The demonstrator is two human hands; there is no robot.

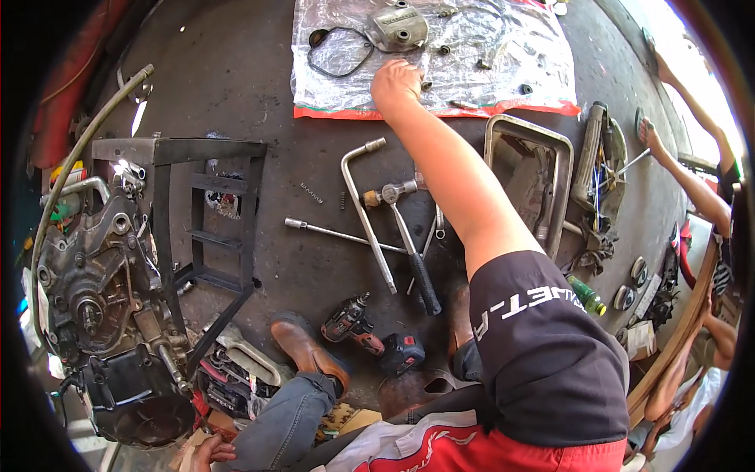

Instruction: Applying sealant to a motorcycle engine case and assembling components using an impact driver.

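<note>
Right hand (397,83) reaches over a clear plastic sheet (511,75) with a red edge, its fingers bent just beside a grey metal cover (403,28); whether it holds anything cannot be told. The cover lies near the sheet's far edge, with a black cord loop (343,76) to its left and a small dark fitting (426,86) just right of the hand. Left hand (212,453), partly cut off at the lower edge, has loosely curled fingers; its contents cannot be told. On the floor (236,94) between the 2 hands lie a hammer (410,248) and a cordless driver (354,324); an engine block (90,291) stands at left
</note>
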